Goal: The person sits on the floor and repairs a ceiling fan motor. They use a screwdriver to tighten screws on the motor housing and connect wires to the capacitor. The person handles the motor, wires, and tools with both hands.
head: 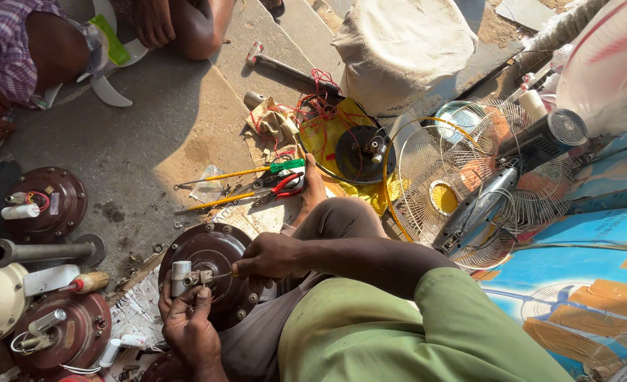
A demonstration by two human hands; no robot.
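A dark brown round fan motor housing (211,255) lies on the ground against my leg. My left hand (189,329) reaches up from below and grips a small grey metal fitting (182,274) at the housing's middle. My right hand (269,257), coming from the green sleeve, is closed around a thin screwdriver (221,276) whose tip points left into that fitting. My bent knee (341,216) and bare foot (313,185) lie just beyond the housing.
Two more brown motor housings (48,201) (62,332) and a grey pipe (41,251) lie at left. Yellow-handled screwdrivers (235,173), red-handled pliers (281,187) and a hammer (288,71) are on the concrete. A wire fan guard (469,177) is at right. Another person (16,49) sits top left.
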